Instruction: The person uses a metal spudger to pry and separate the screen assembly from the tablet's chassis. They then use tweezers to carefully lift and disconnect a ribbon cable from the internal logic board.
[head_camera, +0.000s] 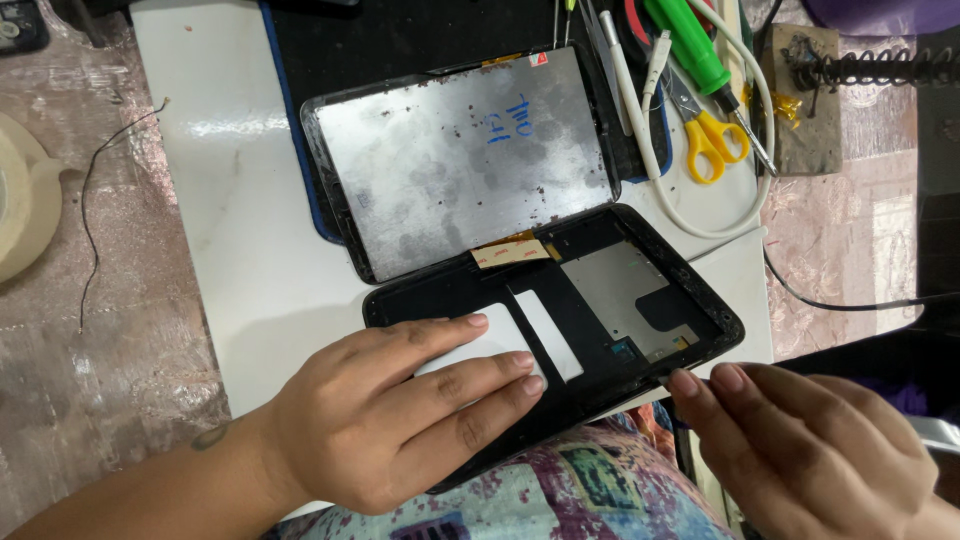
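Two halves of an opened tablet lie on the white tabletop (240, 250): back shell (640, 300) near me, screen panel (460, 160) flipped up behind it, joined by a ribbon cable (510, 252). My left hand (400, 420) lies flat, fingers spread, pressing the white battery (520, 335). My right hand (790, 440) is open, fingertips touching the shell's near edge. Risk: a shifting shell could strain that cable. Scissors (710, 135) sit well apart.

My left hand (400, 410) lies flat on the battery (500, 345) inside the opened tablet shell (720, 320); my right hand (810, 440) touches the shell's near right edge; the screen panel (460, 150) lies behind, joined by a ribbon (510, 252); scissors (705, 135), a screwdriver (690, 45) and a cable (650, 150) lie behind to the right.
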